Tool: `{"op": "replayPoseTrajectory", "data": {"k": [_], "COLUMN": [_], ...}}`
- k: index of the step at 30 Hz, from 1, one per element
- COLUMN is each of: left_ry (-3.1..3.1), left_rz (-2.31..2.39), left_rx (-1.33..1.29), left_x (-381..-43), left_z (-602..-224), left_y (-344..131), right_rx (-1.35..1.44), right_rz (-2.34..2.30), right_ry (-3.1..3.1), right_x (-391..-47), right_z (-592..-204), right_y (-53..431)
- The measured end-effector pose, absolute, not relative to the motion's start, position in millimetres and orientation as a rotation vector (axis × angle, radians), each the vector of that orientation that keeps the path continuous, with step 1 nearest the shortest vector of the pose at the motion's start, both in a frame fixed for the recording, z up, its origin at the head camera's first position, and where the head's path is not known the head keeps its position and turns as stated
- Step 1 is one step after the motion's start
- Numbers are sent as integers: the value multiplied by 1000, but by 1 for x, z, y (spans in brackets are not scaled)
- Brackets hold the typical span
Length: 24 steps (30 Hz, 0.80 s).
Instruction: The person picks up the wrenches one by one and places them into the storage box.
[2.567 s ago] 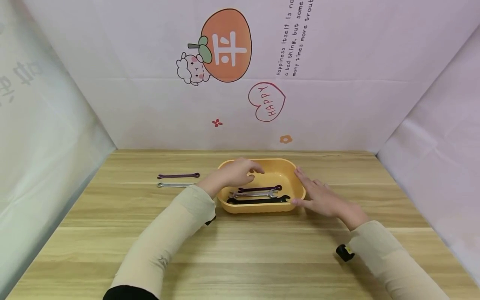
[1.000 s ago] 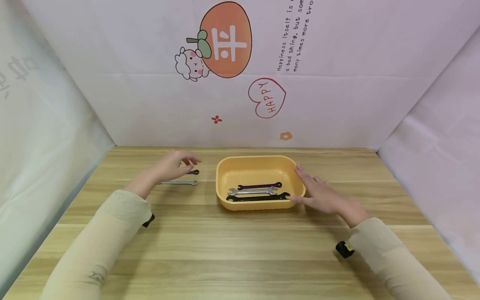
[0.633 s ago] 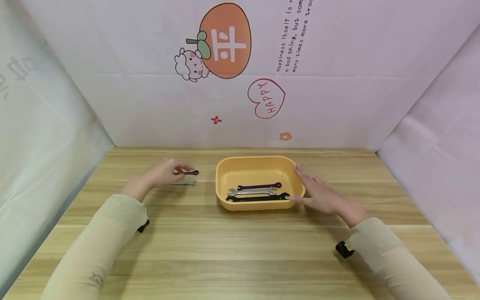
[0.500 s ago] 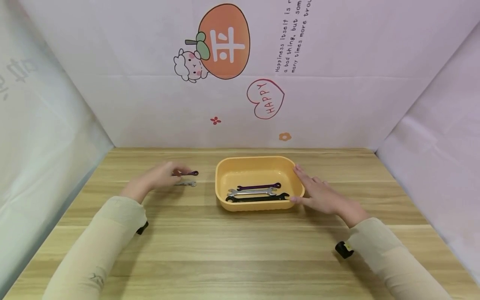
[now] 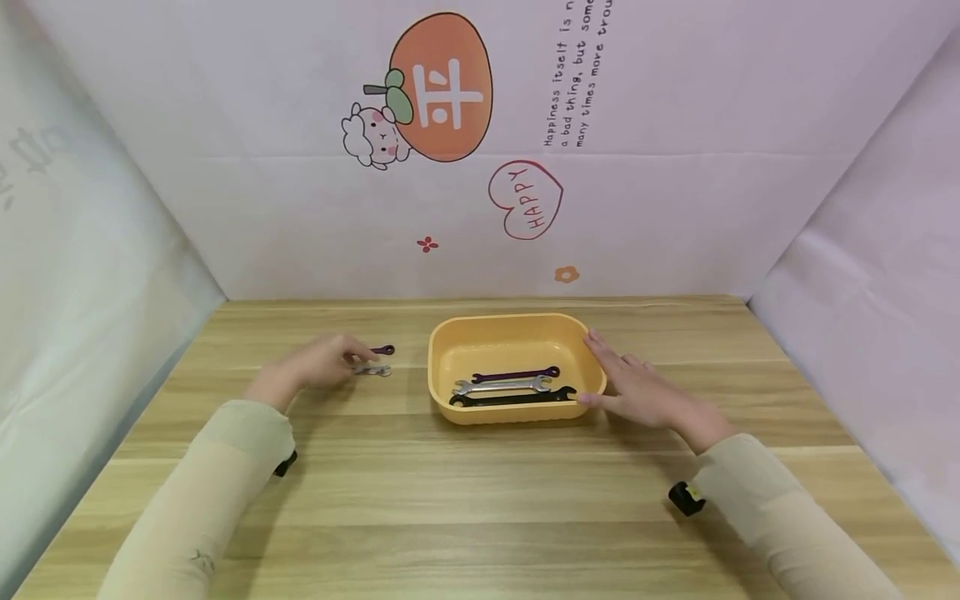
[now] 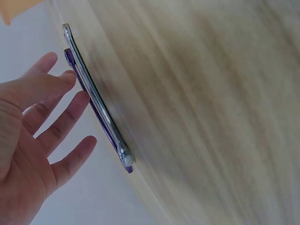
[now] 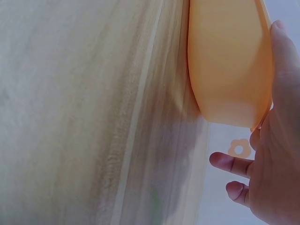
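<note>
My left hand (image 5: 326,361) is low over the left of the table, covering much of a purple wrench (image 5: 386,350) and a silver wrench (image 5: 381,372). In the left wrist view its fingers are apart and slightly bent, with the thumb and fingertips right at the silver wrench (image 6: 96,96) and the purple wrench (image 6: 70,57) behind it. My right hand (image 5: 641,392) rests against the right end of a yellow plastic box (image 5: 517,414), thumb and forefinger stretched along its rim. Inside the box lie another purple wrench (image 5: 517,377), a double open-ended silver wrench (image 5: 502,385) and a black wrench (image 5: 513,400).
The wood-grain table (image 5: 480,500) ends at a white printed back sheet (image 5: 300,225). White sheets also close off the left and right sides. A small black device (image 5: 686,498) is worn at the right wrist.
My left hand has moved left from above the box and lowered onto the two wrenches on the table. The right hand has stayed at the box's end. The head view has shifted slightly.
</note>
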<state>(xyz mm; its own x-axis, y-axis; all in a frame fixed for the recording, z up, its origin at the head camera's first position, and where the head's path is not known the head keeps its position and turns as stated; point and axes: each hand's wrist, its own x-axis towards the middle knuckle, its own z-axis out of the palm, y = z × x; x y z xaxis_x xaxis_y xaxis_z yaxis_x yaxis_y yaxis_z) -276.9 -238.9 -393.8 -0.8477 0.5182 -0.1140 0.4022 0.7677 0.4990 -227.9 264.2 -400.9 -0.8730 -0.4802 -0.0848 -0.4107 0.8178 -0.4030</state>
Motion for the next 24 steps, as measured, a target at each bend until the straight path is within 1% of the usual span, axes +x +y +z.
{"op": "replayPoseTrajectory", "data": {"k": [11, 24], "left_ry": [2725, 2731], "left_rz": [622, 596], "left_rx": [787, 745], "left_x": [-280, -281], "left_z": [-400, -400], "left_y": [-242, -244], "right_rx": [-703, -715], "right_rz": [-558, -579], "right_ry": [2819, 2823], "right_x": [-228, -227], "right_z": [-401, -398], "right_y": [262, 261]}}
